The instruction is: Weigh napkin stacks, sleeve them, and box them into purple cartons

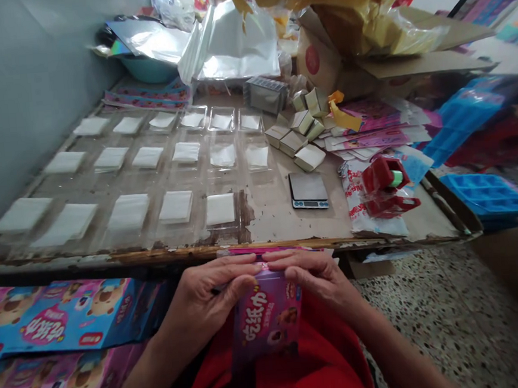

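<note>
A purple printed carton (pixel 266 322) with white and pink lettering stands over my red-clothed lap, just in front of the table edge. My left hand (pixel 217 290) grips its upper left part, thumb on the near face and fingers across the top. From the other side my right hand (pixel 313 276) holds the upper right part the same way. The fingertips of both hands nearly meet at the carton's top edge. Behind them, a few pink edges of printed card (pixel 241 251) show against the table; the fingers hide the rest.
Rows of clear plastic trays holding white paper stacks (pixel 128 212) cover the table's left. A small digital scale (pixel 308 190), red tape dispenser (pixel 386 187) and banded paper bundles (pixel 310 157) lie to the right. Printed cartons (pixel 56 317) are stacked at lower left; blue trays (pixel 492 192) stand right.
</note>
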